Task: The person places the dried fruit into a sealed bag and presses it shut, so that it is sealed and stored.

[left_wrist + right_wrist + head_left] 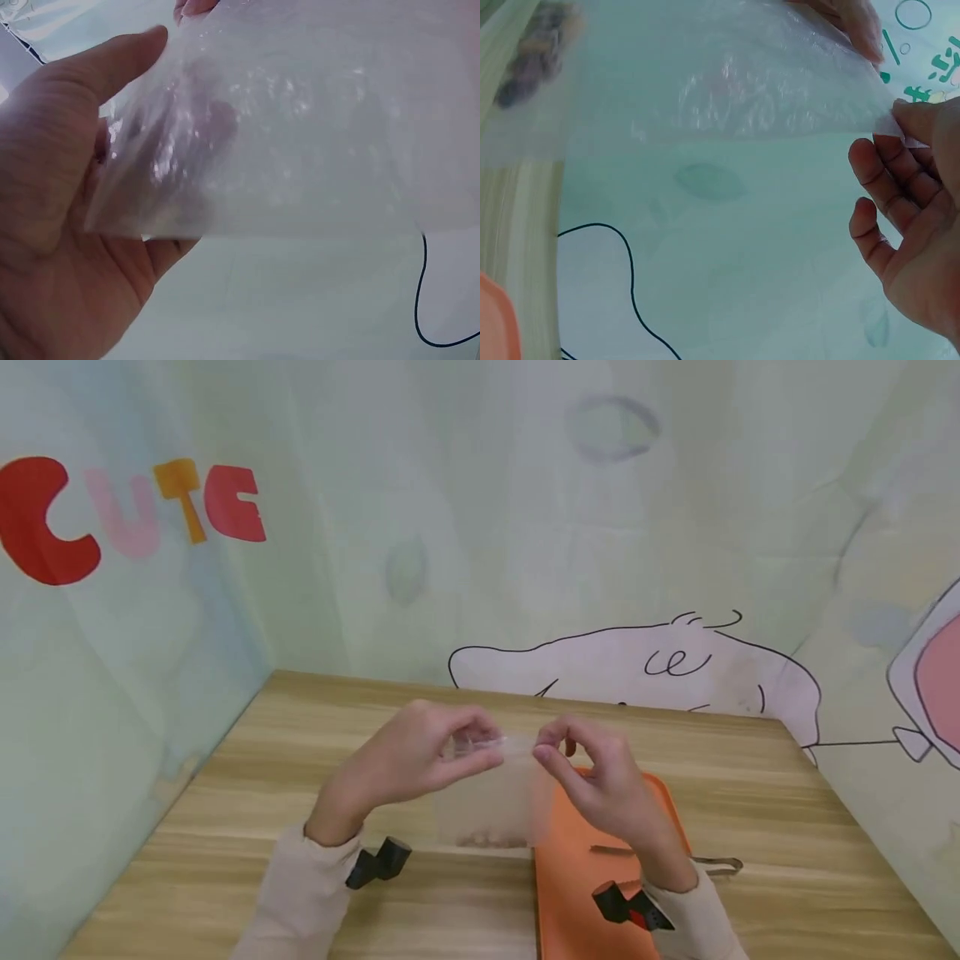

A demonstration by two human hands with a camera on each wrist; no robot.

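Observation:
A clear plastic bag point(487, 802) hangs upright above the table between both hands, with small brownish pieces point(491, 840) gathered along its bottom. My left hand point(420, 752) holds the bag's top edge on the left, thumb on the near side. In the left wrist view its fingers show blurred through the film. The right hand point(603, 777) pinches the top right corner between thumb and forefinger; in the right wrist view that hand's other fingers point(870, 172) are loosely bent below the corner. Through the film the pieces look dark purple and orange-brown, their kind unclear.
An orange tray point(573, 902) lies on the wooden table point(247, 827) beneath the right hand. Metal tongs point(723, 865) lie across it, one end past its right rim. A printed curtain point(465, 527) rises behind the table and along its sides.

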